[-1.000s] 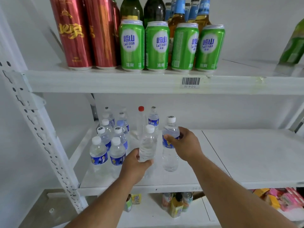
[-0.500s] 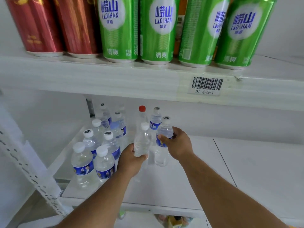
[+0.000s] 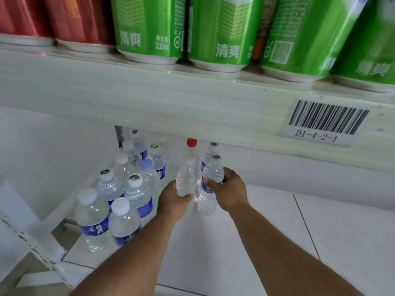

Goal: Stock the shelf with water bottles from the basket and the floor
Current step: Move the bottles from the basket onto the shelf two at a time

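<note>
My left hand (image 3: 174,200) grips a clear water bottle without a label (image 3: 187,178) around its lower body, upright over the white shelf (image 3: 245,242). My right hand (image 3: 229,191) holds a blue-labelled water bottle (image 3: 210,189) at its middle, right beside the first one. Both bottles stand deep on the shelf, just in front of a red-capped bottle (image 3: 191,146) and another blue-labelled bottle (image 3: 210,150). A cluster of several water bottles (image 3: 119,199) fills the shelf's left side.
The upper shelf's front edge (image 3: 149,99) hangs low over my hands, with a barcode tag (image 3: 324,122). Green cans (image 3: 218,33) and red cans (image 3: 70,20) stand on it. A perforated white upright (image 3: 27,238) is at the lower left. Bare shelf lies to the right.
The camera has moved in and down under the upper shelf. Both hands have pushed their bottles farther back, up to the red-capped bottle.
</note>
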`<action>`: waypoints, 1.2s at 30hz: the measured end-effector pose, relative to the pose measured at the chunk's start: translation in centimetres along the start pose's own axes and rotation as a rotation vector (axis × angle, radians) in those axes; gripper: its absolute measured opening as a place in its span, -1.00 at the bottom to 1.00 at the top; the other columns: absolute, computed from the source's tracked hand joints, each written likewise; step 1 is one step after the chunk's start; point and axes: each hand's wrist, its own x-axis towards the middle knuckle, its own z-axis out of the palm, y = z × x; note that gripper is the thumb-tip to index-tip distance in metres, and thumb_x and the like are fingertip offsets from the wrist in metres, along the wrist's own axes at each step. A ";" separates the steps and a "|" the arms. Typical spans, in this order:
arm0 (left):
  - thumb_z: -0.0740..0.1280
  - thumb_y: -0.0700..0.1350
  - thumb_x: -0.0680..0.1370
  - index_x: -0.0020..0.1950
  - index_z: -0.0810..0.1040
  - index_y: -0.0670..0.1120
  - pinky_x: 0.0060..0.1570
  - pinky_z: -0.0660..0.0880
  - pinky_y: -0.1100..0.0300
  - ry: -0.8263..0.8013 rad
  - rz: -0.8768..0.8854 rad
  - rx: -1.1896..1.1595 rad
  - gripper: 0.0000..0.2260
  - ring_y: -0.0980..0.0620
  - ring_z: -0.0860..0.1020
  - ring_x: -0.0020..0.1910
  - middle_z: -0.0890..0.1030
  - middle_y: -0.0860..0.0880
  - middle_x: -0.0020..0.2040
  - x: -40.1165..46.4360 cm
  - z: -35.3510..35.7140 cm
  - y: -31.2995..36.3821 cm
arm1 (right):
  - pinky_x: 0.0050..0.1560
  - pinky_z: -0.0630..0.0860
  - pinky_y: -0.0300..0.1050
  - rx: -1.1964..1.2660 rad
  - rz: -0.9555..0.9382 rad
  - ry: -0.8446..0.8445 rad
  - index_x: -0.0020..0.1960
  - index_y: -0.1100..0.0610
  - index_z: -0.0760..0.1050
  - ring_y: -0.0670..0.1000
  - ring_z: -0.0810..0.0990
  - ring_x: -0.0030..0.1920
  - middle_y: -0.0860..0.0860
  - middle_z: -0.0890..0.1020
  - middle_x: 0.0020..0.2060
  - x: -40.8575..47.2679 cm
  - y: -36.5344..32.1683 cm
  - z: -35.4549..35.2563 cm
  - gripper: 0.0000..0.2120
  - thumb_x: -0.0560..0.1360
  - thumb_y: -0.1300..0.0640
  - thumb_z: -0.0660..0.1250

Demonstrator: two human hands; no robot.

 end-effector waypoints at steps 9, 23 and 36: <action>0.50 -0.12 0.38 -0.16 0.47 0.20 -0.23 0.43 0.25 0.011 0.014 -0.028 -0.72 0.26 0.54 -0.17 0.58 0.25 -0.18 1.9 0.8 -0.4 | -0.25 0.43 -0.27 0.030 0.011 -0.001 -0.05 -0.04 0.57 -0.10 0.61 -0.19 -0.10 0.66 -0.21 1.0 0.8 0.7 -0.80 0.35 0.04 0.49; 0.49 -0.14 0.42 0.33 0.42 0.09 0.09 0.46 0.14 -0.086 0.032 -0.033 -0.48 0.03 0.53 0.18 0.54 0.18 0.09 3.0 1.2 -0.9 | -0.23 0.41 -0.32 0.019 0.021 -0.001 0.02 -0.13 0.51 -0.20 0.59 -0.14 -0.20 0.63 -0.15 1.4 0.9 1.0 -0.73 0.37 -0.01 0.50; 0.43 -0.04 0.49 0.60 -0.14 0.00 0.25 0.35 0.19 -0.158 -0.095 0.207 -0.11 -0.07 0.28 0.49 0.20 -0.05 0.57 0.3 -0.1 -0.7 | -0.05 0.43 -0.19 -0.131 0.174 -0.047 0.41 0.13 0.34 0.02 0.52 0.22 0.02 0.48 0.34 -0.4 1.0 0.0 -0.33 0.44 -0.17 0.42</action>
